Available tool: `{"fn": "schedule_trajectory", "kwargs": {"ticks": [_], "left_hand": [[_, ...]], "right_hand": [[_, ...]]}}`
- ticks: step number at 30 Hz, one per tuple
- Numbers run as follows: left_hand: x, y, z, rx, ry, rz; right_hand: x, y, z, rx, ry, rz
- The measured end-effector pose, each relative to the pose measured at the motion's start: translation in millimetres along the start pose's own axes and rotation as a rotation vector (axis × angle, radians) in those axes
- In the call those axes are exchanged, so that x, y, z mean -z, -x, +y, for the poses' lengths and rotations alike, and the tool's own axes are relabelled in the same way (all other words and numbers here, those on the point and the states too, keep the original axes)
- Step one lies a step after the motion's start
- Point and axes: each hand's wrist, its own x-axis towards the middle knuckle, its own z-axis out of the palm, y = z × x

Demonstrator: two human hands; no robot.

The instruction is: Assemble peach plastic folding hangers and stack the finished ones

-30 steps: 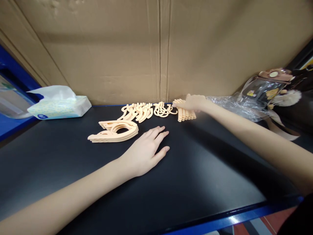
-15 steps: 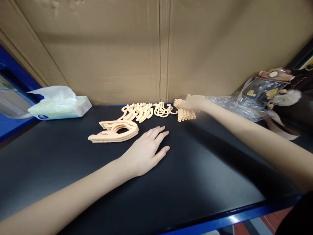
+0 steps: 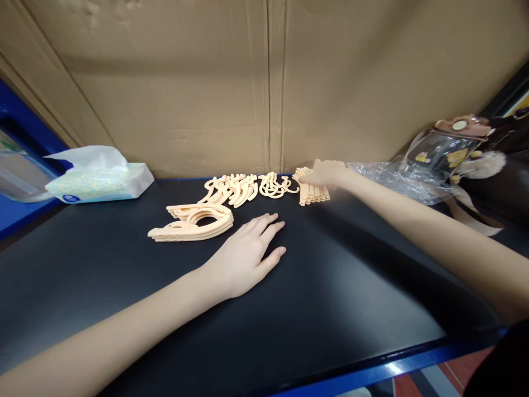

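My left hand (image 3: pixel 246 256) lies palm down on the black table, its fingers spread and nothing in it. Close by its fingertips, to the left, is a stack of cream plastic folding hanger arms (image 3: pixel 198 221). My right hand (image 3: pixel 326 173) reaches to the back of the table, its fingers curled over a pile of short cream tubes (image 3: pixel 312 194); its far fingers are hidden. Between the hands, along the back, are a group of curved cream pieces (image 3: pixel 229 189) and a small heap of cream hooks (image 3: pixel 275 186).
A soft pack of tissues (image 3: pixel 101 176) is at the back left. At the right are crumpled clear plastic wrap (image 3: pixel 397 179) and a clear bottle (image 3: pixel 444 149) with a brown lid and strap. A cardboard wall (image 3: pixel 198 88) rises behind the black table (image 3: pixel 330 325).
The view has shifted very slightly. Both hands and the cream pieces stay in place.
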Motion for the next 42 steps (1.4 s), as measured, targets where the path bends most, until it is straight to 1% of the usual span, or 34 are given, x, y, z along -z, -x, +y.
{"fn": "schedule_trajectory", "kwargs": {"ticks": [9, 14, 18, 22, 25, 35, 42], "left_hand": [[1, 1, 0, 0.000, -0.001, 0.004], [1, 0, 0, -0.003, 0.001, 0.010], [1, 0, 0, -0.009, -0.001, 0.019], [1, 0, 0, -0.009, 0.001, 0.014], [0, 0, 0, -0.006, 0.004, 0.008], [1, 1, 0, 0.001, 0.000, 0.001], [2, 0, 1, 0.006, 0.000, -0.001]], "right_hand": [[0, -1, 1, 0.012, -0.007, 0.000], [2, 4, 0, 0.004, -0.048, -0.002], [6, 7, 3, 0.004, -0.148, -0.039], [7, 1, 14, 0.026, -0.290, -0.093], [4, -3, 22, 0.037, -0.378, -0.104], [-2, 3, 31, 0.029, -0.540, -0.067], [-2, 5, 34, 0.010, -0.560, -0.008]]}}
